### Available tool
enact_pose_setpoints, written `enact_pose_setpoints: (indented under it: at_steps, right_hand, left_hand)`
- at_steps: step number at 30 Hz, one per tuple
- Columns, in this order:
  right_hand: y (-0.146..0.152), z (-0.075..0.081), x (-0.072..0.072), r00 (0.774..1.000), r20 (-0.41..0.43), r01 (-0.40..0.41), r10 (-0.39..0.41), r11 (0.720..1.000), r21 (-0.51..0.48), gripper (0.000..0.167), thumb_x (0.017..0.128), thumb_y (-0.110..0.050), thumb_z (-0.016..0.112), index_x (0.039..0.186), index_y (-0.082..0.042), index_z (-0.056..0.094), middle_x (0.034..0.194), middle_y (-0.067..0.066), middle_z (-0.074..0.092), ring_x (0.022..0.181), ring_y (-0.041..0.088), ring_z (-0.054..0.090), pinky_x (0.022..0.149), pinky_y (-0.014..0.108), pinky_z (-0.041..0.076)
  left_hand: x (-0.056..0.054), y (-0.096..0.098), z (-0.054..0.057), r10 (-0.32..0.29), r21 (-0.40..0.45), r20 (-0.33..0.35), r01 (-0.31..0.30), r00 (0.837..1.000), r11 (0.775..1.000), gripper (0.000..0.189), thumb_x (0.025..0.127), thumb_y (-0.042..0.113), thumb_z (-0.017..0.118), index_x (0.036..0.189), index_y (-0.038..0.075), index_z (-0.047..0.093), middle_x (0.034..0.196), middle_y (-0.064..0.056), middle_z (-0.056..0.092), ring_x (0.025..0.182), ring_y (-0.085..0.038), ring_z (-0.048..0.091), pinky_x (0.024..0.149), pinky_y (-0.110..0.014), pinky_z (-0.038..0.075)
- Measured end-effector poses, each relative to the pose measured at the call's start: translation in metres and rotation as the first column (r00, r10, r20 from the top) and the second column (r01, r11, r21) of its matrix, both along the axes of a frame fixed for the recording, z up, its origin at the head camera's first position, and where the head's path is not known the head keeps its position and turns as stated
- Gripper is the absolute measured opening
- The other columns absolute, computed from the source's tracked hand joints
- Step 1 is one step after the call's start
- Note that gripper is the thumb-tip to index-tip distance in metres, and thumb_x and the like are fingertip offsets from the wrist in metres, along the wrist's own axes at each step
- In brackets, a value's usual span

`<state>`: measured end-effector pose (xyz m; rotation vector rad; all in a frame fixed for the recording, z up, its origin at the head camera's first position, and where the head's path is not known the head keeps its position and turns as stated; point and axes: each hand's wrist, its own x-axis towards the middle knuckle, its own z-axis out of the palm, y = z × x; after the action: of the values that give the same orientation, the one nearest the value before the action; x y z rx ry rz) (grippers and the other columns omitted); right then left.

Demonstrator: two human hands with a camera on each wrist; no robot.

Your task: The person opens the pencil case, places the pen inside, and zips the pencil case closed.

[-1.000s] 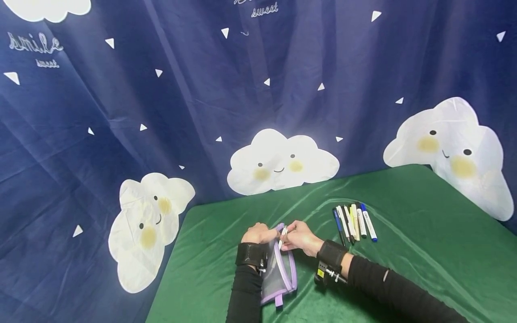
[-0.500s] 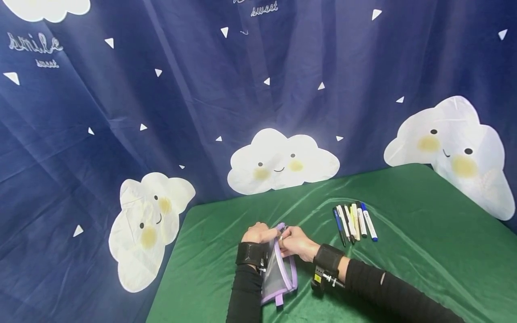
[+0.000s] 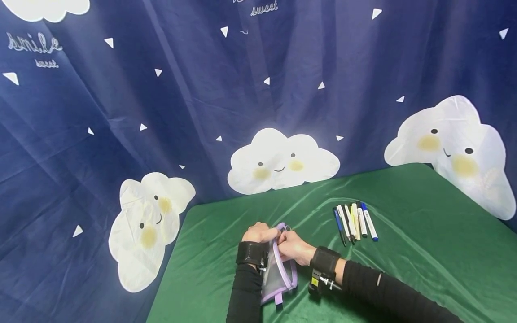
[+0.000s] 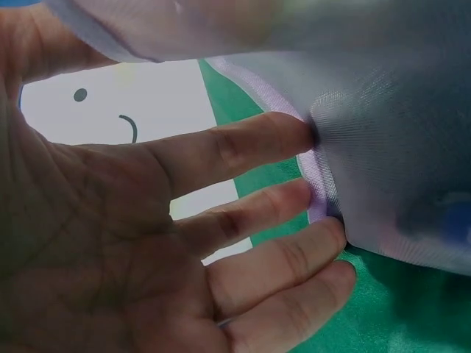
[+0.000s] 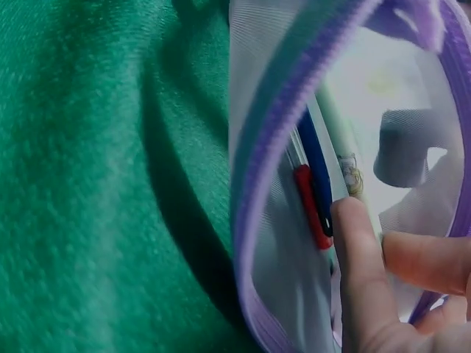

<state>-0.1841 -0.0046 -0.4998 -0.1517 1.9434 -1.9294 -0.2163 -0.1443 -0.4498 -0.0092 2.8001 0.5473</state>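
Green cloth surface; on it purple-edged mesh pouch, row of pens

A creased navy curtain hangs behind what seems to be a table, draped in green. Smiling white clouds show beyond the table's far edge and to its left, white triangles and pale lettering above it.

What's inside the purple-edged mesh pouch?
The pouch shows a red piece, a dark blue piece and a pale green pen inside. Fingers of the right hand cover the pen's one end; anything beneath them is hidden.
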Motion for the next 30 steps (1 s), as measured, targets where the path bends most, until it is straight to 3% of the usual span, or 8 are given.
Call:
enact_pose_setpoints:
  at_steps: [7,12,15,23,26,30]
  right_hand:
    - [-0.0029,-0.006,0.0036,0.998,0.064,-0.031,0.03,1.0,0.007,0.022,0.074,0.016,0.048,0.085,-0.003,0.048,0.081,0.008,0.058,0.07,0.024,0.073,0.07,0.044,0.064]
    - [-0.0016,-0.0035,0.0054,0.992,0.094,-0.076,0.08,0.996,-0.051,0.024,0.077,0.015,0.053,0.088,-0.005,0.046,0.076,0.009,0.061,0.067,0.022,0.073,0.07,0.045,0.064]
    - [-0.0019,-0.0031,0.0073,0.991,0.095,-0.087,0.093,0.994,-0.061,0.023,0.077,0.015,0.055,0.091,-0.002,0.048,0.08,0.012,0.062,0.067,0.024,0.073,0.071,0.046,0.064]
    - [-0.0041,-0.0065,0.0094,0.99,0.094,-0.095,0.101,0.994,-0.06,0.028,0.076,0.017,0.057,0.101,0.005,0.049,0.089,0.021,0.064,0.068,0.028,0.073,0.07,0.045,0.064]
    - [-0.0045,-0.0069,0.0092,0.989,0.092,-0.114,0.12,0.992,-0.06,0.028,0.077,0.016,0.058,0.101,0.006,0.05,0.091,0.022,0.065,0.069,0.031,0.074,0.071,0.045,0.064]
    - [-0.0052,-0.0077,0.0093,0.988,0.077,-0.13,0.134,0.99,-0.056,0.027,0.079,0.016,0.056,0.103,0.007,0.051,0.091,0.021,0.065,0.069,0.031,0.074,0.07,0.045,0.064]
  left_hand:
    - [0.0029,0.001,-0.0003,-0.005,0.008,-0.003,0.005,1.0,1.0,0.031,0.075,0.041,0.056,0.063,0.013,0.052,0.093,-0.015,0.066,0.079,-0.03,0.058,0.068,-0.043,0.05]
    - [0.0017,0.0015,-0.0018,-0.01,0.006,-0.01,0.01,1.0,1.0,0.035,0.075,0.044,0.059,0.066,0.01,0.059,0.091,-0.014,0.067,0.078,-0.03,0.06,0.069,-0.045,0.052]
    - [0.0002,0.0018,-0.002,-0.016,-0.001,-0.002,0.016,1.0,1.0,0.038,0.076,0.047,0.058,0.067,0.01,0.06,0.093,-0.014,0.068,0.08,-0.03,0.061,0.073,-0.046,0.054]
    - [0.0016,0.0005,-0.0023,-0.011,0.017,-0.009,0.011,1.0,1.0,0.036,0.075,0.047,0.059,0.061,0.013,0.056,0.088,-0.012,0.067,0.076,-0.029,0.06,0.068,-0.044,0.052]
    - [-0.0002,0.0004,-0.0027,-0.016,0.001,0.002,0.016,1.0,1.0,0.039,0.075,0.047,0.059,0.07,0.008,0.063,0.095,-0.014,0.069,0.082,-0.031,0.063,0.075,-0.046,0.054]
    - [-0.004,0.0008,-0.0036,-0.023,-0.022,0.025,0.023,0.999,0.999,0.053,0.077,0.048,0.059,0.094,0.0,0.072,0.115,-0.02,0.07,0.102,-0.039,0.067,0.089,-0.052,0.055]
